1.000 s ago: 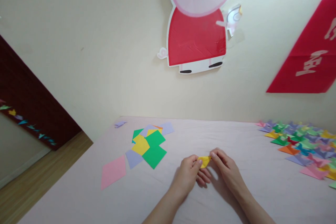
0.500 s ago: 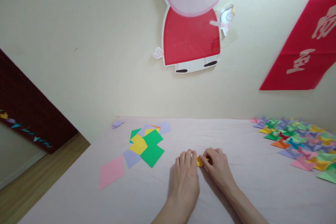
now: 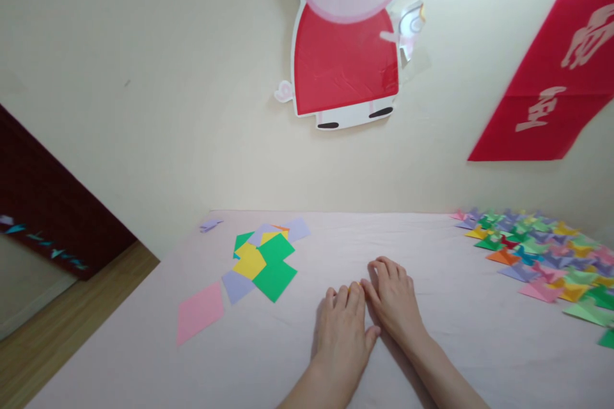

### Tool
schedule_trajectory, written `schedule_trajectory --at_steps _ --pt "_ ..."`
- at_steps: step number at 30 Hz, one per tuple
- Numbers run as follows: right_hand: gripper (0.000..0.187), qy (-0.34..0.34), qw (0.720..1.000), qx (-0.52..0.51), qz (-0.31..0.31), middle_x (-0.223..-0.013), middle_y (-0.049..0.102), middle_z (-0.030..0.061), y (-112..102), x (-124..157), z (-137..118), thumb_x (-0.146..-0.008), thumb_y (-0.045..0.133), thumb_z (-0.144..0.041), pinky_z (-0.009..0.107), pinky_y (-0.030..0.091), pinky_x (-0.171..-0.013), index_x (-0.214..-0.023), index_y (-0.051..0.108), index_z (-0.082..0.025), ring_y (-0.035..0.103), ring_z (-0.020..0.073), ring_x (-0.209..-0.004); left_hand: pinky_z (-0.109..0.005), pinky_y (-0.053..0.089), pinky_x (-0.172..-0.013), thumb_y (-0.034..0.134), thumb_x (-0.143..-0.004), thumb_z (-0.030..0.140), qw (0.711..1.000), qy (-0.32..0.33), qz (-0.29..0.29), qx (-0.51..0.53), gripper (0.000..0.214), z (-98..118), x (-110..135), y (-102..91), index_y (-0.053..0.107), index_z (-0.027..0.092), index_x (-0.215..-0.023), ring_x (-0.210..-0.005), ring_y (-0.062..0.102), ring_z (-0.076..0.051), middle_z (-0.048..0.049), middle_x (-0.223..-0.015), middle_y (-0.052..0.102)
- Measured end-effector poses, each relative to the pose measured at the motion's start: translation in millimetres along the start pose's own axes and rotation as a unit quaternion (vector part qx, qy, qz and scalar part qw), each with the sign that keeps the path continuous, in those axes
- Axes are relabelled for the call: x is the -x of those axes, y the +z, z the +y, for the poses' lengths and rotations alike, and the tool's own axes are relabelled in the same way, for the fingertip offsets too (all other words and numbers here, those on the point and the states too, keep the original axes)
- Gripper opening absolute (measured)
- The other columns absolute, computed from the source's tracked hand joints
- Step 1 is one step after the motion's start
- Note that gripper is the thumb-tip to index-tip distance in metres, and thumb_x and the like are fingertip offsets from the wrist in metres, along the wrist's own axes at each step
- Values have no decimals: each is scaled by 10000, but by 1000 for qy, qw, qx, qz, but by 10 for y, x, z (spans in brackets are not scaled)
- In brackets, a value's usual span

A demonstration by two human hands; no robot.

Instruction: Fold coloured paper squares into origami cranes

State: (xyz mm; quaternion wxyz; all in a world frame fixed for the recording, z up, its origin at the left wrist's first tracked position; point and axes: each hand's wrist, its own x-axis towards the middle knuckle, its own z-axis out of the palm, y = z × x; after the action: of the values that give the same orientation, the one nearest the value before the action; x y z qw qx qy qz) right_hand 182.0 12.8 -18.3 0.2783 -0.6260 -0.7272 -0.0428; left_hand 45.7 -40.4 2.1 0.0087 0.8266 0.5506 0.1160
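A small piece of folded yellow paper (image 3: 359, 284) lies on the cloth-covered table, with only slivers of it showing past my fingertips. My left hand (image 3: 343, 332) presses it down, its fingers bent over the paper and its thumb out to the right. Just to the right rests my right hand (image 3: 394, 297), thumb tip close against the left fingertips by the paper's edge. Its other fingers curve forward, away from the thumb, with nothing visible between them. Whether the right thumb touches the paper, I cannot tell.
Loose paper squares lie at left, among them a pink sheet (image 3: 200, 313), a green sheet (image 3: 275, 278) and a yellow sheet (image 3: 250, 262). A folded purple piece (image 3: 210, 225) is by the back corner. Rows of folded paper figures (image 3: 532, 249) cover the right side. Behind stands a wall (image 3: 215, 108).
My left hand has shifted right over the yellow paper, covering most of it, and its thumb now shows. The right hand has loosened its pinch and its fingers have straightened forward. The view has shifted slightly.
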Motion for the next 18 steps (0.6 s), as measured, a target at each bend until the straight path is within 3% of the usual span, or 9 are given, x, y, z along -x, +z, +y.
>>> schedule_trajectory --at_steps 4,10,18 --pt "310 -34 997 70 -6 -1292 574 145 42 18 27 -933 453 -256 433 400 -887 -1215 568 -201 493 312 -1161 -502 370 -1057 555 -927 467 1000 7 -7 -6 598 -2 -13 -57 446 170 -1434 -1194 497 -309 -112 -1389 534" --pt "326 -25 998 49 -12 -1291 595 127 16 31 127 -952 374 -191 398 414 -891 -1209 574 -185 517 272 -1160 -486 386 -1052 600 -896 482 1000 19 -15 -18 596 -25 -53 -145 508 147 -1379 -1131 542 -302 -114 -1358 562" --pt "355 -32 994 101 -30 -1371 550 151 40 52 11 -950 446 -282 448 403 -932 -1267 578 -197 480 315 -1228 -482 351 -1090 598 -899 485 999 22 -36 -10 668 -18 -48 -128 436 113 -1430 -1194 517 -297 -123 -1373 555"
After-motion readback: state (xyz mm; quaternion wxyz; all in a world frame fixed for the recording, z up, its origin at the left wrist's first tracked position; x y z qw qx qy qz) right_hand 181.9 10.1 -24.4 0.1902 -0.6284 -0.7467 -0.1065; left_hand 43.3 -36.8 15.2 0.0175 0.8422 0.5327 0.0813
